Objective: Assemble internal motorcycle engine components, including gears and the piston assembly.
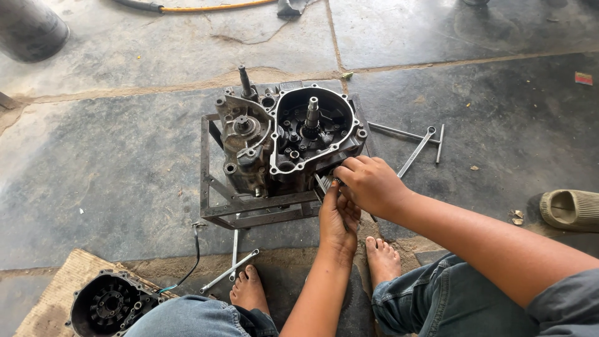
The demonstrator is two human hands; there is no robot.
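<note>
Already uncovered, engine crankcase [284, 140] sits on steel stand [215, 206]; left hand [337, 218] and right hand [371, 184] both pinch a small metal part [326, 182] at its lower edge, removed cover [109, 304] aside.

Ahead of you, the stone floor [125, 143] runs in large dark slabs with sandy seams between them. To your right, a T-handle wrench [418, 150] lies on the floor, just beyond it a second long bar [402, 132] ending in a short crosspiece. Farther right you see a beige sandal [571, 209], with small scraps beside it. Near your left foot two spanners [231, 269] lie crossed. At your lower left a round black engine cover [109, 306] rests on a piece of cardboard [56, 287], a thin wire [190, 265] trailing from it. A yellow hose [212, 7] crosses the far edge.
</note>
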